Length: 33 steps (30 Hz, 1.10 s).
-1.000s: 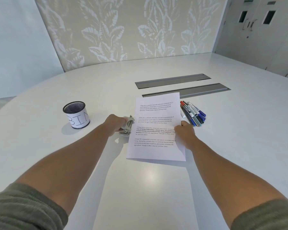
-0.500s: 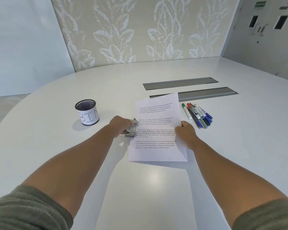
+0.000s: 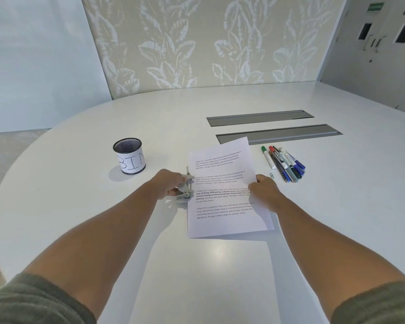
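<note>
The left hand [image 3: 167,184] grips a metal hole punch [image 3: 185,190] that sits at the left edge of the printed sheet [image 3: 222,195]; the right hand [image 3: 264,191] pinches the sheet's right edge, and markers [image 3: 288,164] lie just beyond this grip

White rounded table [image 3: 80,206] before me, glossy, soft glare near my edge. Two grey cable hatches [image 3: 260,118] in top. Leaf-pattern wall panel [image 3: 197,43] ahead; pale blue wall [image 3: 33,54] my left; grey doors [image 3: 384,54] my right.
</note>
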{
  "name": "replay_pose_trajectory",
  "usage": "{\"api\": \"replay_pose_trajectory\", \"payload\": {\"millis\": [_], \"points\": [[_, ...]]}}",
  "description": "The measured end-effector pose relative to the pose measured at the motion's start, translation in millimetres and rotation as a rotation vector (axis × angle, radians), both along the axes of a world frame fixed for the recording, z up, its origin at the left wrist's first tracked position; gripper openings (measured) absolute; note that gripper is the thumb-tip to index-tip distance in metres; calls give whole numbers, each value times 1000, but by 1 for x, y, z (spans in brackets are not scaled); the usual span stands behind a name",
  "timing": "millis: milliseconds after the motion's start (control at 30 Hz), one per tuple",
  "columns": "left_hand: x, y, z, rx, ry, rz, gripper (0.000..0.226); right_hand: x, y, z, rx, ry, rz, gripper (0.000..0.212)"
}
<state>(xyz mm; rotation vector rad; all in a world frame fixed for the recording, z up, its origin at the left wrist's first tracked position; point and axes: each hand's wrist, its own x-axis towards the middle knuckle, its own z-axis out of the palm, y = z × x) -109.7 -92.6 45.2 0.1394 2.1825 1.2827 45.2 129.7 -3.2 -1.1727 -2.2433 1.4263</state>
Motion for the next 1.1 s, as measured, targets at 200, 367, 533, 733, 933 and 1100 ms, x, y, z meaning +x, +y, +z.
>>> {"api": "replay_pose_trajectory", "payload": {"millis": [200,367,533,733,933,1100], "points": [[-1,1,-5,24,-24,14,13,-4,-2,-2,-58,5,3,21],[-3,2,-11,-14,-14,12,14,-4,1,-5,-77,-29,5,24],[-2,3,-16,-17,-23,17,18,-4,2,-4,-78,-40,23,26],[4,6,-16,-9,-32,15,9,-3,1,-5,-36,-25,-4,12],[5,9,-21,-37,-10,-5,13,-5,-4,-5,3,-42,-15,15],[6,8,-21,-59,2,13,11,-4,-4,-6,28,-76,-30,48]]}}
